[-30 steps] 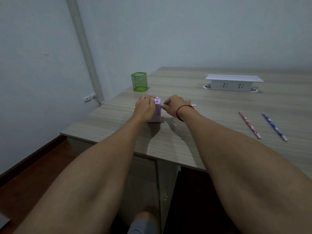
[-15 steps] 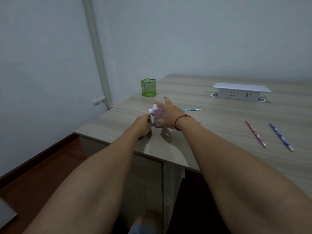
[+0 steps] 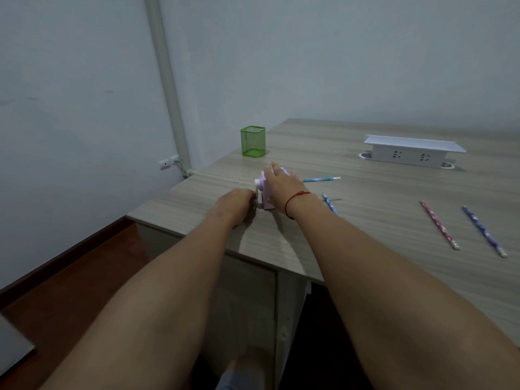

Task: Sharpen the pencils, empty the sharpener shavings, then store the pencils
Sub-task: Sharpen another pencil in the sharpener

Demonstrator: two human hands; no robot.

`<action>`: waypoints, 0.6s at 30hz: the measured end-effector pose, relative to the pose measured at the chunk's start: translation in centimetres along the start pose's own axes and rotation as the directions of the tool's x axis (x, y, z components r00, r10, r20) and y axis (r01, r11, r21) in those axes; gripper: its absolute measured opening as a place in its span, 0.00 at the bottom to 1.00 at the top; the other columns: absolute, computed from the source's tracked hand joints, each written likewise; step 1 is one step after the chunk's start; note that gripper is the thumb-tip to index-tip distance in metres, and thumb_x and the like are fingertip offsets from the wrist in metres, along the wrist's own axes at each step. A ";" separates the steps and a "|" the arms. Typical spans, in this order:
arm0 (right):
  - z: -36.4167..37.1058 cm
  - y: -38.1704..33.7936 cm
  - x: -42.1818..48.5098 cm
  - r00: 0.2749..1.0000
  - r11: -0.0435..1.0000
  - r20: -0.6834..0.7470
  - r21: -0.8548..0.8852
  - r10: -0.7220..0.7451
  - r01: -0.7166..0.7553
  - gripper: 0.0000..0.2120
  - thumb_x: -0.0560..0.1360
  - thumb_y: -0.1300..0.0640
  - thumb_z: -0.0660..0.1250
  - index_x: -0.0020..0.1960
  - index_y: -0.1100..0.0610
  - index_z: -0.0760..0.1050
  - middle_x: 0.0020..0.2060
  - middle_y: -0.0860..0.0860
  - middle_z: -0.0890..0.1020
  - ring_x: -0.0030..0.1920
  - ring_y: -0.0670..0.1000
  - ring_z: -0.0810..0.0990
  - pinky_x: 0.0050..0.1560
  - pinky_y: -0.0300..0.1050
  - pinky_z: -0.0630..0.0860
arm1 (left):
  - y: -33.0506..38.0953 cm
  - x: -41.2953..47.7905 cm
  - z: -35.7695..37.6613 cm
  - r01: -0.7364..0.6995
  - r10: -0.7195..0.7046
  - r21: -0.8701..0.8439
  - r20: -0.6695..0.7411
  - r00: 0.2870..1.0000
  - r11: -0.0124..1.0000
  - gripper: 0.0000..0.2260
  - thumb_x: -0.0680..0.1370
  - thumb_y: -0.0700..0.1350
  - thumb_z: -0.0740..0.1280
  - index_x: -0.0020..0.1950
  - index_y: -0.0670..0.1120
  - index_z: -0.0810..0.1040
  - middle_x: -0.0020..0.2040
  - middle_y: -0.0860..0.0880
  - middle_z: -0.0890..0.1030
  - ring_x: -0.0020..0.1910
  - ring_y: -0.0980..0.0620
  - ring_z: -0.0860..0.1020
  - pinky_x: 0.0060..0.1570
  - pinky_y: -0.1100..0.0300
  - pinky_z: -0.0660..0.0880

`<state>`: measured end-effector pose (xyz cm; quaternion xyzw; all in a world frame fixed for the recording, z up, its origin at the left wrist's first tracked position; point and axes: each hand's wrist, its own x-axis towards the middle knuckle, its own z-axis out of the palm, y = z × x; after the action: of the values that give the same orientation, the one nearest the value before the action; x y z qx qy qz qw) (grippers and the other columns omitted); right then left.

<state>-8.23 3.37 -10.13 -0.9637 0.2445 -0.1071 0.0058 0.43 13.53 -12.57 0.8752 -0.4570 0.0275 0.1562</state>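
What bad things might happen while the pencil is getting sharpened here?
1. The small purple crank sharpener stands near the wooden desk's left edge; if the right hand on top slips while the left hand works the crank side, it might tip or slide off.
2. The light blue pencil beside the right wrist might get knocked and roll.
3. The green mesh pencil cup also sits close to that edge.

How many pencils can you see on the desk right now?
4. A light blue pencil sticks out beyond the right hand; a second blue pencil lies beside that wrist; a pink pencil and a purple pencil lie far right. The hands may hide more.
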 end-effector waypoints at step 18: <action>-0.5 -0.6 0.1 0.997 0.993 -0.028 0.090 0.075 -0.072 0.21 0.76 0.61 0.63 0.68 0.56 0.67 0.70 0.57 0.67 0.69 0.61 0.70 0.67 0.66 0.66 | -0.3 4.2 -3.8 -0.180 0.229 0.325 -0.120 0.966 0.928 0.14 0.74 0.30 0.58 0.56 0.39 0.76 0.53 0.37 0.80 0.54 0.37 0.78 0.52 0.45 0.76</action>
<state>-7.97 3.85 -9.62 -0.9511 0.2748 -0.1326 0.0488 3.49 11.46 -8.25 0.8314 -0.5223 0.1839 0.0478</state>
